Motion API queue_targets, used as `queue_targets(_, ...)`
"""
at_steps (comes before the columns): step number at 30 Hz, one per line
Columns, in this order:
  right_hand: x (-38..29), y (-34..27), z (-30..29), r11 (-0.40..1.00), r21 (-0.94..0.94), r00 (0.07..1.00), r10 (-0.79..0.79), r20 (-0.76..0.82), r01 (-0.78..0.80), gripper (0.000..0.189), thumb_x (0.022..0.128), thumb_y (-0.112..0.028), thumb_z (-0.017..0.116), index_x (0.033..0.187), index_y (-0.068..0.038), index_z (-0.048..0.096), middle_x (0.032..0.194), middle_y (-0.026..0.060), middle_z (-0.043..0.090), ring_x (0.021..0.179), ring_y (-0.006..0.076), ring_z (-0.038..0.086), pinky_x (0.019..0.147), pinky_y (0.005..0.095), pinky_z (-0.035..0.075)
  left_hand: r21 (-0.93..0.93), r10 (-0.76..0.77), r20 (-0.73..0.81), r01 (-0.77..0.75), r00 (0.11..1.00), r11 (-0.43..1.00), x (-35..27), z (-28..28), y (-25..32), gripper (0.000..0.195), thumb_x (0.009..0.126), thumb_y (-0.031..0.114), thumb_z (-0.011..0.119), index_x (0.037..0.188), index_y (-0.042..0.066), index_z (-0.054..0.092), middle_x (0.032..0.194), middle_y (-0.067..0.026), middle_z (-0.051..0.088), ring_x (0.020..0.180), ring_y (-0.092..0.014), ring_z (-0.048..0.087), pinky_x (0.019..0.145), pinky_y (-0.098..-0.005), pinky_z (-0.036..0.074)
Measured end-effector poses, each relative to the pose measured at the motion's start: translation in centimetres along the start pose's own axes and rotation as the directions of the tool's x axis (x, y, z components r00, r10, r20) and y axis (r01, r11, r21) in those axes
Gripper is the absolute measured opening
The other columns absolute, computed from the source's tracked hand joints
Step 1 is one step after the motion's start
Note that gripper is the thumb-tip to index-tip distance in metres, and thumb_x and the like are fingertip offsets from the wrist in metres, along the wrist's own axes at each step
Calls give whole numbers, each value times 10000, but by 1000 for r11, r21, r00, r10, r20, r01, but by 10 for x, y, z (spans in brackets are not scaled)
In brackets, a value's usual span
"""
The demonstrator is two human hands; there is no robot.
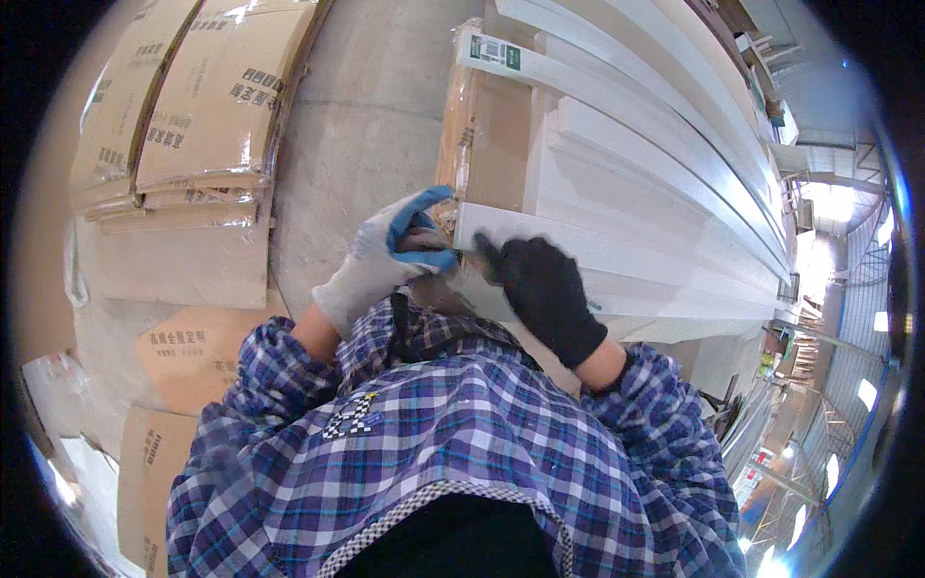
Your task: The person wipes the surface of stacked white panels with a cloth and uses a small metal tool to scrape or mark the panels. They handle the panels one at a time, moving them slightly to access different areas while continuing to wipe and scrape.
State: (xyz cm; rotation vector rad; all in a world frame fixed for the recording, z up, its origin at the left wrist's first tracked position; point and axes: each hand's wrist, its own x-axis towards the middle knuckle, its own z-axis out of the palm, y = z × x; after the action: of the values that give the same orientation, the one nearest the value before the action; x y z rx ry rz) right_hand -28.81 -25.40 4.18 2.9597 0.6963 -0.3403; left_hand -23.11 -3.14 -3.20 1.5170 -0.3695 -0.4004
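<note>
My left hand (394,249), in a white knit glove with blue-coated palm, is at the near left corner of a stack of white panels (650,209). Its thumb and fingers curl around a small grey-brown area; whether that is a held object is unclear. My right hand (545,292), in a black glove, is just right of it over the nearest white panel (520,224), with curled fingers and one digit pointing left. Motion blur hides what it grips, though a thin dark tip shows beside its palm. Pale sheeting hangs below, between both hands.
A taped cardboard strip (454,137) lines the stack's left end; a label (495,52) sits on an upper panel. Wrapped cartons (209,94) stand at left on the concrete floor (361,94). Flat cardboard sheets (188,354) lie nearer me. Warehouse framing (831,433) is at right.
</note>
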Motion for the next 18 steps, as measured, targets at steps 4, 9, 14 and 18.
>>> queue_targets(4,-23,-7,8,955,295,988,85,-128,-44,399,808,-86,602,1207,-74,598,852,126,595,738,300,575,614,401,482,165,208,-58,-196,976,967,3,-9,13,575,691,-7,778,1235,28,595,996,-72,621,920,-173,617,815,-303,512)
queue_targets(9,-67,-10,19,707,656,893,437,-110,-264,249,921,-153,575,1120,-9,618,946,188,640,826,321,620,701,381,506,335,283,-62,-247,957,909,20,16,21,412,723,-35,729,1123,20,648,1003,-119,613,922,-237,635,795,-340,527)
queue_targets(14,-107,-16,26,-324,924,665,646,375,-206,321,1016,-298,483,1131,-11,566,826,25,588,694,103,559,624,252,467,607,294,64,-271,954,747,-10,11,42,398,734,27,756,1122,54,673,943,-134,600,847,-304,623,720,-345,522)
queue_targets(18,-139,17,47,-325,944,616,732,293,-62,329,1016,-304,481,1160,-17,556,813,27,589,617,100,532,556,234,449,611,156,41,-148,987,777,-22,-2,39,378,812,54,717,1182,33,644,1063,-123,637,941,-246,633,821,-307,510)
